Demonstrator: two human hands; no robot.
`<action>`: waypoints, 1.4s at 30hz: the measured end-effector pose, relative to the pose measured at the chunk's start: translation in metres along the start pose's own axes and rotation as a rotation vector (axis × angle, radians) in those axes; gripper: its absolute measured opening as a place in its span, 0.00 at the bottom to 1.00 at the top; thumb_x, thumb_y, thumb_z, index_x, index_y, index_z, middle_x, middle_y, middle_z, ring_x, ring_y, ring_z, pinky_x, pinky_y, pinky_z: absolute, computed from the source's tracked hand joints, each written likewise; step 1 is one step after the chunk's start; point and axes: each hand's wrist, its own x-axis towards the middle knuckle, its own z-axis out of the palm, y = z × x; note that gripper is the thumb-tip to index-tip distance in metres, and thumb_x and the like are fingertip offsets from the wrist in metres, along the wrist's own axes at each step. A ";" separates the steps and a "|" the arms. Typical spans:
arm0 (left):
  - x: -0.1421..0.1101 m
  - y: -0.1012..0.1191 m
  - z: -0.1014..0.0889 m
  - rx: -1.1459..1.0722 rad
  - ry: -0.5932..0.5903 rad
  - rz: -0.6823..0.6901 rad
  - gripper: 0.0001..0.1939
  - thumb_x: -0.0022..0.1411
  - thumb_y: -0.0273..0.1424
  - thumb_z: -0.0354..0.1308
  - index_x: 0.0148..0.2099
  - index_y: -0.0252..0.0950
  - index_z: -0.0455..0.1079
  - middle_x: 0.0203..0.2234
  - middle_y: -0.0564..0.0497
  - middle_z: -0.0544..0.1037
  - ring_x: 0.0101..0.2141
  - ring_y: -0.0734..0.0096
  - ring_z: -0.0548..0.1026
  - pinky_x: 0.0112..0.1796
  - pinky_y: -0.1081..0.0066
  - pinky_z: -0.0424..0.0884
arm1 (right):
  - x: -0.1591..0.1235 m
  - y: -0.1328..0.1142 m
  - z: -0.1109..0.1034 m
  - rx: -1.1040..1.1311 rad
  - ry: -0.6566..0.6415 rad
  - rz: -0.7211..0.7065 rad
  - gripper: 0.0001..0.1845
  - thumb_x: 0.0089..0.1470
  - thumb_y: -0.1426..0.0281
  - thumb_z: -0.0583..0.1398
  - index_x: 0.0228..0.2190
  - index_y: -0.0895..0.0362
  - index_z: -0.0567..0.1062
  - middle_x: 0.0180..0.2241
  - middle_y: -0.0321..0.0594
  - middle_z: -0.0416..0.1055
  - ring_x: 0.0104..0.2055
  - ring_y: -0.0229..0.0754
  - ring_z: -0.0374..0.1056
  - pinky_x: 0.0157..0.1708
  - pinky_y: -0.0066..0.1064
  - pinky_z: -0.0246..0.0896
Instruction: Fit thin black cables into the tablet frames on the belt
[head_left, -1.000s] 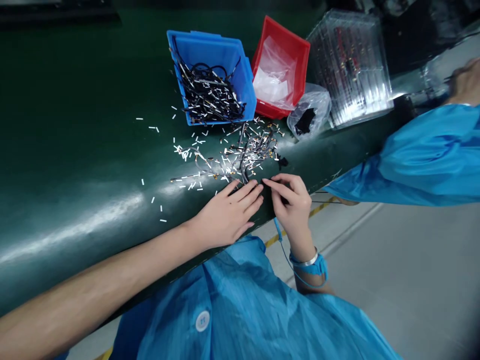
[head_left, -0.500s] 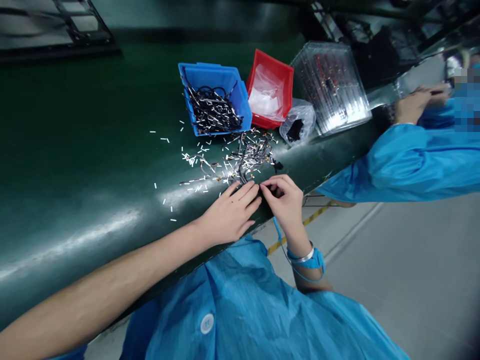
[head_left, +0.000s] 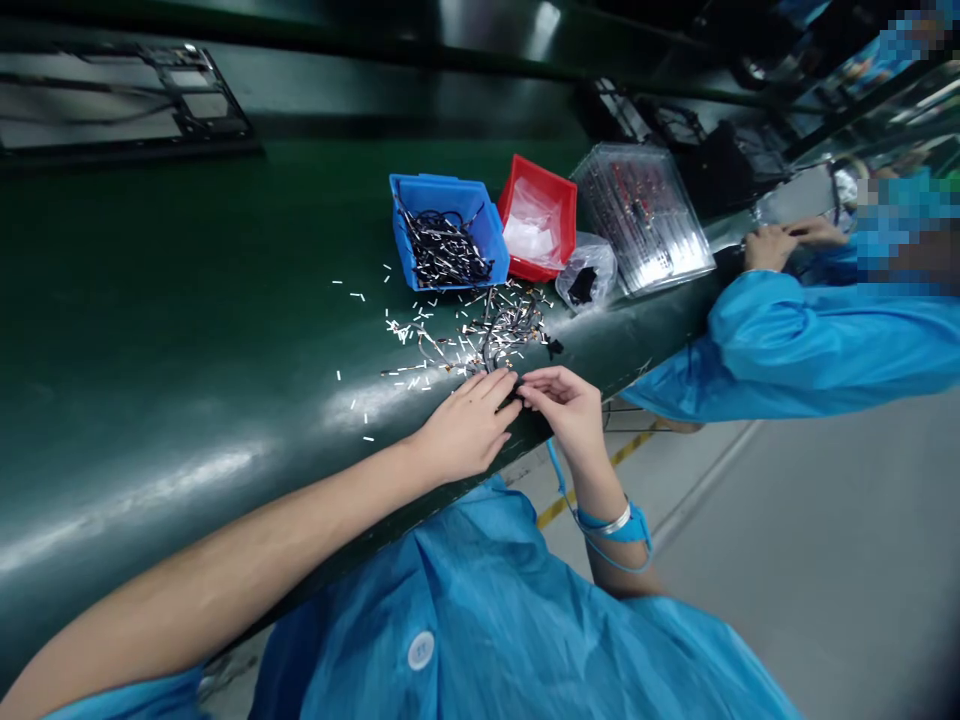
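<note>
My left hand (head_left: 466, 425) lies flat on the dark green belt (head_left: 187, 330), fingers stretched toward a loose pile of small black cables with metal ends (head_left: 487, 335). Its fingertips touch the near edge of that pile. My right hand (head_left: 566, 405) sits just to the right, fingers curled and pinched on a small dark piece I cannot make out, right beside the left fingertips. A blue strap (head_left: 622, 525) is round my right wrist.
Behind the pile stand a blue bin (head_left: 442, 240) of black cables, a red bin (head_left: 536, 215) with clear bags, a small plastic bag (head_left: 589, 275) and a clear tray stack (head_left: 641, 215). Tiny white bits dot the belt. Another person's blue sleeve (head_left: 810, 340) reaches in at right.
The view has tilted up and pulled back, so the bins look smaller and farther. My right hand's fingers have closed in beside the left fingertips. The other person's hands have come into view.
</note>
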 end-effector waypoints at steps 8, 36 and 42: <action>0.000 -0.011 -0.009 -0.265 0.410 -0.023 0.12 0.65 0.24 0.49 0.47 0.32 0.71 0.51 0.39 0.74 0.54 0.57 0.70 0.54 0.53 0.66 | 0.031 -0.046 -0.044 -0.219 -0.250 -0.009 0.11 0.40 0.65 0.67 0.28 0.57 0.78 0.22 0.36 0.74 0.23 0.36 0.67 0.24 0.28 0.62; 0.008 -0.041 -0.096 -1.259 0.520 -0.521 0.12 0.57 0.28 0.56 0.43 0.30 0.74 0.32 0.45 0.80 0.29 0.65 0.79 0.20 0.77 0.69 | 0.057 -0.106 0.063 -0.600 0.087 -1.190 0.07 0.57 0.74 0.59 0.31 0.57 0.79 0.29 0.43 0.78 0.32 0.41 0.72 0.32 0.33 0.69; 0.004 -0.056 -0.103 -1.318 0.538 -0.534 0.17 0.61 0.26 0.53 0.52 0.30 0.63 0.33 0.41 0.81 0.30 0.65 0.81 0.25 0.74 0.74 | 0.103 -0.100 0.054 -0.667 0.231 -0.996 0.13 0.58 0.70 0.55 0.26 0.55 0.79 0.24 0.41 0.77 0.27 0.40 0.71 0.31 0.32 0.66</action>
